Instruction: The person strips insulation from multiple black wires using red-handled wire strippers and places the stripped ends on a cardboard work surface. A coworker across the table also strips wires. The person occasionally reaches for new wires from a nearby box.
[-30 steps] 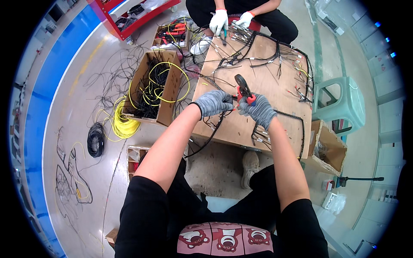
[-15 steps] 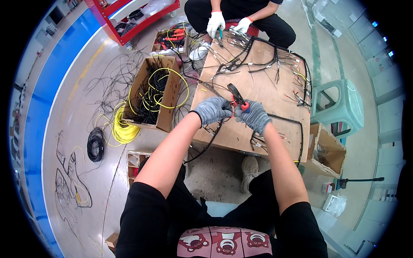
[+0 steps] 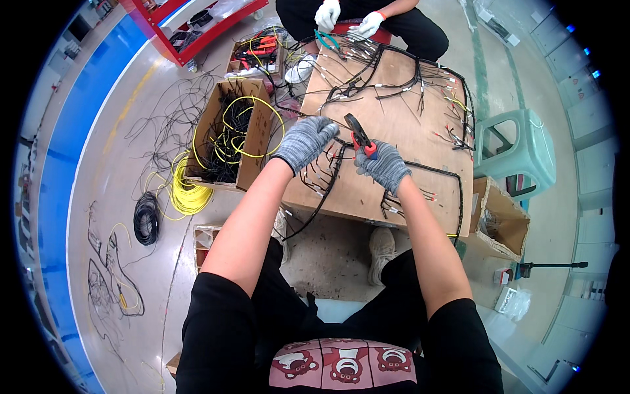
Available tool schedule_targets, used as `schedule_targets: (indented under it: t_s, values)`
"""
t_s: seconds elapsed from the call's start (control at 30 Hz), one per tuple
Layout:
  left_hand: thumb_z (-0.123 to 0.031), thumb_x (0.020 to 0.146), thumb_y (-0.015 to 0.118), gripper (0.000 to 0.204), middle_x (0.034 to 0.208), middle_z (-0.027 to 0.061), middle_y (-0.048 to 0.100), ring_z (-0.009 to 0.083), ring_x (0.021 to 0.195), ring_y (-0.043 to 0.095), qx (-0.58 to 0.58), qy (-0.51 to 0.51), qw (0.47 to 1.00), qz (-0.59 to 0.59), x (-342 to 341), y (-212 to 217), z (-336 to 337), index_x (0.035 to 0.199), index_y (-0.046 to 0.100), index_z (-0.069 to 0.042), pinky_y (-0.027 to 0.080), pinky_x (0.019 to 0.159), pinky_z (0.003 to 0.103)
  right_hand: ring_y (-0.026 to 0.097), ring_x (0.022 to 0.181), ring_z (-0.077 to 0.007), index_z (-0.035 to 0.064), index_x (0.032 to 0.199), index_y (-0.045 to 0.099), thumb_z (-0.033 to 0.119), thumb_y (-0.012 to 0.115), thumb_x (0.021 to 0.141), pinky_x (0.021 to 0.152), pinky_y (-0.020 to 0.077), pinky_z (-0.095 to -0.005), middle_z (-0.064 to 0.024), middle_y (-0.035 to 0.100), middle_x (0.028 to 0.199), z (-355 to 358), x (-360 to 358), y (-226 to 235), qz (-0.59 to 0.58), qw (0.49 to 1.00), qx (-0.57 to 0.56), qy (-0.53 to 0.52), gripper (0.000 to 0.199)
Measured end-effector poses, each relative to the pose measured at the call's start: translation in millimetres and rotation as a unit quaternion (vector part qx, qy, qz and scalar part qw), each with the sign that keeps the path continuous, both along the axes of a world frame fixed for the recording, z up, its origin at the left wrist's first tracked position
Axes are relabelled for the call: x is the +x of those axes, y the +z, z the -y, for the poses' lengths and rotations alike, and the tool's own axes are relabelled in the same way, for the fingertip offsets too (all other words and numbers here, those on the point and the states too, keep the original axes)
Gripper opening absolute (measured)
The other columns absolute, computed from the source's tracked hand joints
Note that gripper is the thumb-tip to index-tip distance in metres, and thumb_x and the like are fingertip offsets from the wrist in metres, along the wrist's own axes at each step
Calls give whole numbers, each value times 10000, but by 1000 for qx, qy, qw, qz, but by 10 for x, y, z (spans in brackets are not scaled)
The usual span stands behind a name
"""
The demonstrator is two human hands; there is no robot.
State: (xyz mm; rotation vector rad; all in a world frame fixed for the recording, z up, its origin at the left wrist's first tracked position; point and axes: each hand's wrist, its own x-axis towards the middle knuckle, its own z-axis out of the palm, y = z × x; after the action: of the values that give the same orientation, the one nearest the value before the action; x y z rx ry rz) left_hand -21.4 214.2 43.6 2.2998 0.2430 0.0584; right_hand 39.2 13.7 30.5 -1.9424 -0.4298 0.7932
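Observation:
My right hand, in a grey knit glove, is closed around the handles of crimping pliers with a dark head and red and blue grips. The head of the tool points up and away over the board. To its left is my gloved left hand, fingers pressed together near a thin dark wire; what they hold is too small to make out. Beneath both hands lies a wooden board. A black wire harness with white-tagged ends runs over the board's near left edge, below the left hand.
Across the board, a co-worker's white-gloved hands are near teal-handled pliers. A cardboard box of black and yellow wire stands left, beside a yellow coil. At right are a pale green stool and an open box.
My left hand has moved up and left, away from the pliers. My right hand still holds them, slightly higher in view. The co-worker's hands have come off the teal pliers, now lying on the board.

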Motion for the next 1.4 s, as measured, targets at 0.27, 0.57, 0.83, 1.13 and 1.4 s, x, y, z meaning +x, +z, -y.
schedule_targets:
  t_s: [0.27,0.57,0.83,1.13,1.4]
  values:
    - [-320,875,447,310,795,159,631,327,764,609,169,-23,984,-39,-405,136,666,1049,565,-93,475,685,426,657,671,-187,-13,903,553,170,592,805,593,502,-279,-107,624,745,4,27,-32,45,998,-40,16,211]
    - [-226,886,390,239,775,153,638,311,724,627,220,-30,972,-76,-260,-320,593,1002,540,-81,478,630,445,658,673,-179,-14,903,552,173,595,803,593,501,-275,-101,625,742,5,-21,26,18,1000,-14,-7,216]
    - [-308,897,414,254,819,164,622,337,789,594,154,-59,983,-74,-230,-259,598,997,545,-115,451,697,448,650,653,-157,-3,894,571,181,584,813,586,497,-278,-93,636,729,30,11,-59,42,999,-4,0,202]
    - [-336,899,422,309,845,168,623,337,815,591,161,-76,981,-80,-170,-162,618,1040,558,-98,454,722,438,628,601,-180,-4,905,568,235,600,809,575,481,-293,-117,627,709,47,35,-175,64,998,23,-15,260]
    - [-353,883,448,366,910,191,619,354,864,578,92,-37,993,-57,-193,-241,512,1026,583,-44,453,765,424,584,643,-268,20,943,525,175,569,758,608,476,-343,-149,574,698,332,51,-301,188,970,-126,-93,245]
